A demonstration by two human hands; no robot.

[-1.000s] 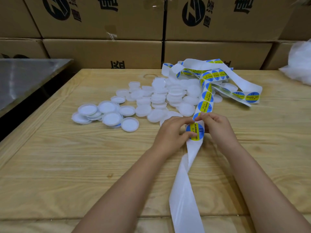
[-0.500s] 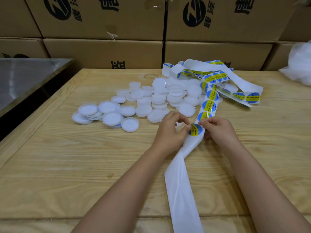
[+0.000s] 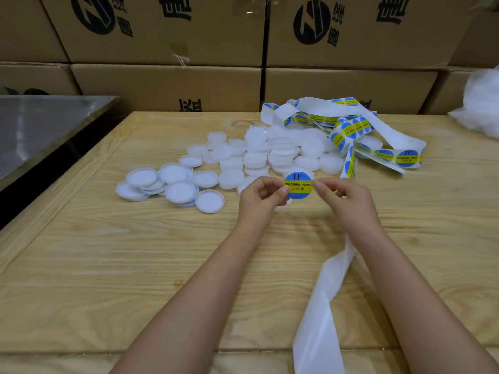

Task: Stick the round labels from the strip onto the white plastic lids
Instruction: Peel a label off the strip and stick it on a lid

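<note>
Brown cardboard boxes (image 3: 167, 85) printed with black logos are stacked in a wall along the back, all closed, so what they hold cannot be seen. In front of them lies a pale wooden surface (image 3: 135, 265) with a strong, wavy grain. On it, left of centre and towards the back, is a loose heap of round white plastic lids (image 3: 256, 155). They are shallow, matt and slightly translucent. Several at the left of the heap lie hollow side up and show a thin raised rim. A glossy white paper label strip (image 3: 351, 130) is tangled in loops over the right end of the heap, carrying round blue stickers crossed by a yellow band. One round blue-and-yellow paper label (image 3: 299, 185), printed "SOLDERING PASTE", is held facing the camera just in front of the heap, between the two hands. The left hand (image 3: 260, 197) pinches its left edge with thumb and fingertip. The right hand (image 3: 348, 203) touches its right edge with a fingertip and curls its other fingers round the strip. From under that wrist the bare white backing (image 3: 318, 319) trails in a twist to the near edge. A dull grey metal top (image 3: 40, 125) stands at the left, and a crumpled white plastic bag (image 3: 480, 103) lies at the far right.
</note>
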